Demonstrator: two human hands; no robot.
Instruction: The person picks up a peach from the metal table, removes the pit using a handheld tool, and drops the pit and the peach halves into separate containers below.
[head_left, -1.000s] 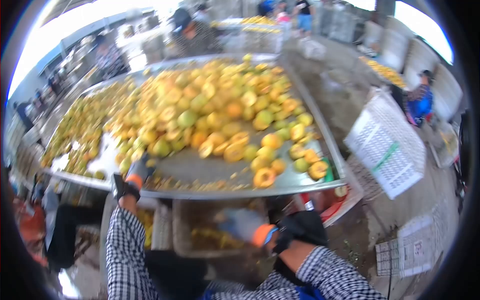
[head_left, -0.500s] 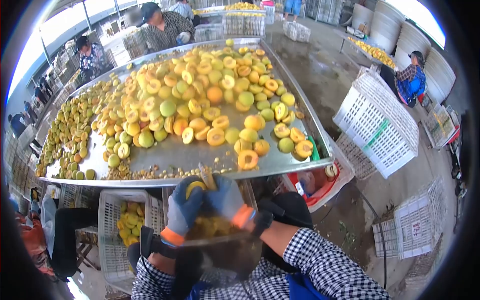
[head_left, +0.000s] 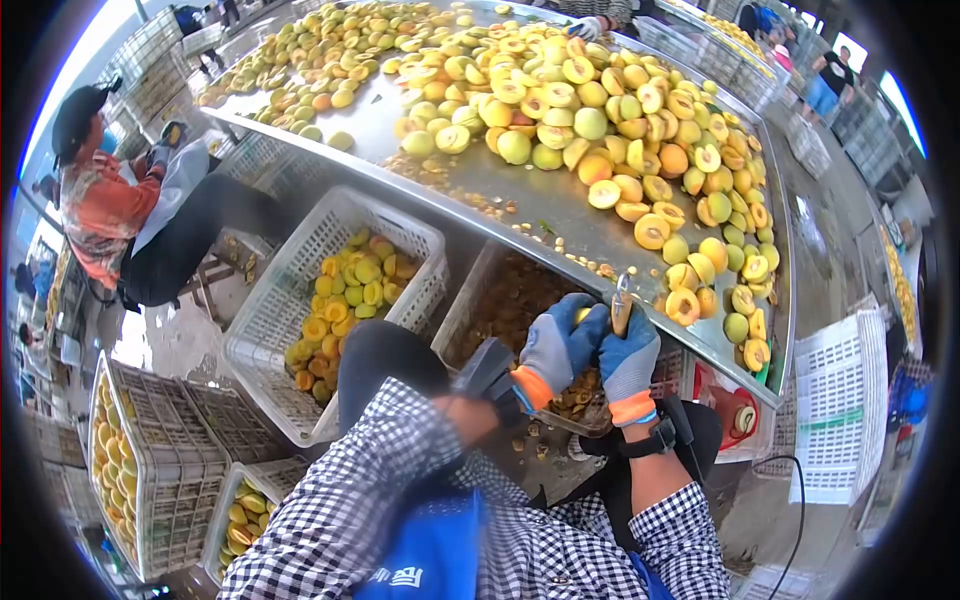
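Observation:
My left hand [head_left: 566, 342], in a grey and blue glove with an orange cuff, is closed around a yellow peach [head_left: 582, 315]; only a small part of the fruit shows between the fingers. Close beside it, my right hand [head_left: 630, 362], gloved the same way, grips a small knife [head_left: 621, 308] with a wooden handle and a short metal tip pointing up. Both hands are over a bin of pits and scraps [head_left: 515, 300], just off the near edge of the metal table [head_left: 400, 175]. Halved and whole peaches [head_left: 590, 120] are heaped on that table.
A white crate [head_left: 262, 345] of peach halves stands to my left. More filled crates [head_left: 175, 450] are behind it. A seated person [head_left: 110, 205] works at the far left. On the right are a red-lined container [head_left: 738, 412], a white crate [head_left: 842, 410] and a black cable [head_left: 800, 500].
The view has swung left and down, bringing the left crates and seated person into fuller view. Both hands now appear farther right in the picture, still holding the peach and the knife.

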